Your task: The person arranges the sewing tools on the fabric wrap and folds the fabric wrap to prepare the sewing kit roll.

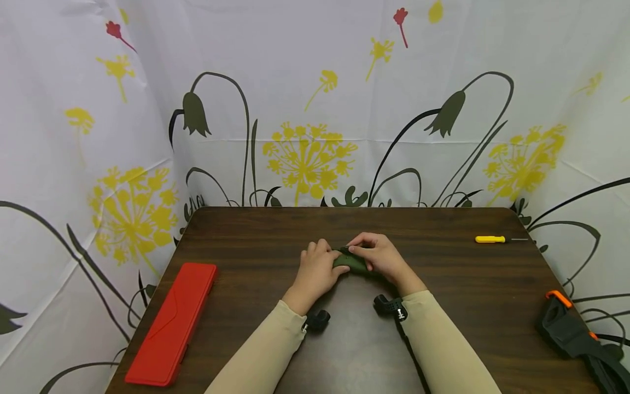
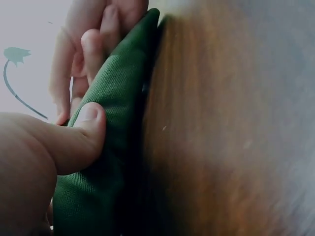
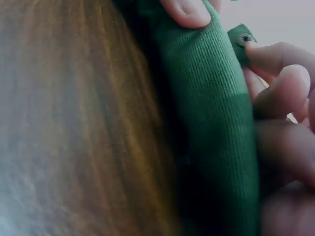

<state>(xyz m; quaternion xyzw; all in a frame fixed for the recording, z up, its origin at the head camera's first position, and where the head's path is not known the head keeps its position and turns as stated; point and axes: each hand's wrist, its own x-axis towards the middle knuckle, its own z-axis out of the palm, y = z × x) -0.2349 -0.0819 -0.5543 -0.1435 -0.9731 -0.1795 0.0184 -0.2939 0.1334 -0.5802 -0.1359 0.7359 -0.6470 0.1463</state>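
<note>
A dark green ribbed fabric piece, folded or rolled into a long shape, lies on the table between the two hands. My left hand holds its left part, the thumb on the near face and the other fingers behind. Over its far side, my right hand pinches a small green tab with a round metal ring in it, a snap or an eyelet. The right hand's other fingers curl behind the fabric. What lies inside or under the fabric is hidden.
On the left of the brown wooden table lies a flat red case. A screwdriver with a yellow handle lies at the back right. Near the right edge is a dark grey strapped object with orange parts. A flower-patterned curtain hangs behind.
</note>
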